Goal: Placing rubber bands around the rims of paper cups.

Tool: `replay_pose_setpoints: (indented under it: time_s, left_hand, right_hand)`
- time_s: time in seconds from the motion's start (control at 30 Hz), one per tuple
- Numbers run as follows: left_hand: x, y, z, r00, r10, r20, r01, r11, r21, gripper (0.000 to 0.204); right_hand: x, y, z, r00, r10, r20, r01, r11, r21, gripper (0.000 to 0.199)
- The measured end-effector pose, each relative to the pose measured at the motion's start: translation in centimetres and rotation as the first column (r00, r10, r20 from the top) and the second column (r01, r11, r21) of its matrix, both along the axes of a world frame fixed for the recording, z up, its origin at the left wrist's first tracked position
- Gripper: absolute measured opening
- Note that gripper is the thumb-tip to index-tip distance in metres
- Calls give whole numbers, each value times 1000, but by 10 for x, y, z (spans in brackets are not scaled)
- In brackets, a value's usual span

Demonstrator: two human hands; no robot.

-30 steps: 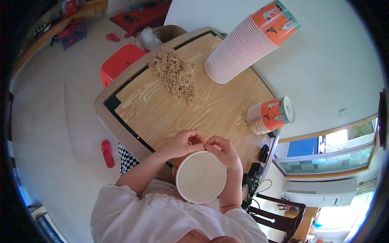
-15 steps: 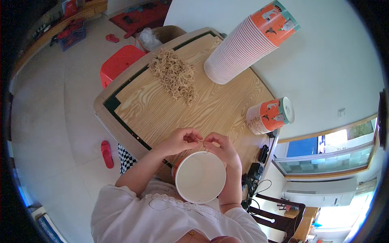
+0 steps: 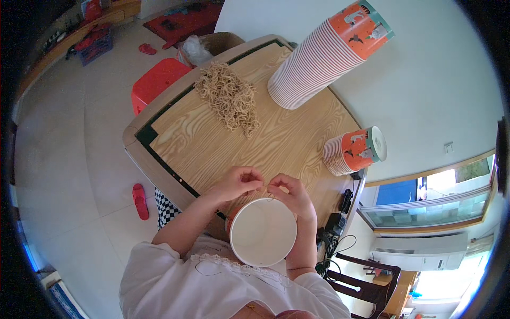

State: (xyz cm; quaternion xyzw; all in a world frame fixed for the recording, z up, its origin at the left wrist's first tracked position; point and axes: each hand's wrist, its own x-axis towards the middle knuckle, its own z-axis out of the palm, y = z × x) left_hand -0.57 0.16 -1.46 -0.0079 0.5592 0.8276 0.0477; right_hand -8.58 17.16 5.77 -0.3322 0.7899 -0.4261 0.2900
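A white-lined paper bucket [image 3: 264, 234] with an orange outside stands against my front at the near edge of the table, its mouth toward me. Just past its far rim, my left hand [image 3: 239, 183] is closed in a pinch. Facing it, my right hand [image 3: 292, 195] pinches too, the fingertips of both nearly meeting. A thin tan twine [image 3: 270, 199] shows between and below the fingertips; its ends are too small to follow. Farther off on the table lies a loose heap of curly tan twine pieces [image 3: 229, 101].
A tall leaning stack of nested paper buckets [image 3: 319, 58] stands at the far right by the wall. A shorter stack [image 3: 350, 151] sits nearer, tan twine around its rims. Black cables [image 3: 332, 239] lie at the right edge. A red stool [image 3: 159, 80] stands left of the table.
My left fingers have curled slightly and shifted a little at the twine. My right hand and the bucket have hardly moved.
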Motion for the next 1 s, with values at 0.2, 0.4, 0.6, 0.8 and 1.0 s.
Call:
replay_pose_setpoints:
  time_s: [0.2, 0.4, 0.6, 0.8, 1.0]
  left_hand:
    - [3, -6, 7, 988, -11, 154, -2, 996, 84, 14]
    - [4, -7, 3, 991, -5, 131, 3, 1000, 11, 12]
    - [3, -9, 3, 993, -8, 114, 5, 1000, 24, 12]
    - [-8, 1, -15, 981, 38, 189, -48, 998, 45, 15]
    - [-19, 12, -31, 988, 40, 151, -48, 998, 44, 14]
  right_hand:
    - [-3, 3, -4, 1000, -19, 19, 19, 999, -41, 6]
    - [-4, 4, -7, 1000, -5, 17, 6, 999, -40, 5]
    - [-7, 7, -16, 995, -19, 94, 25, 998, -53, 7]
    - [-13, 1, -40, 924, -52, 378, 159, 953, -257, 13]
    - [-19, 6, -77, 931, -81, 356, 205, 923, -327, 19]
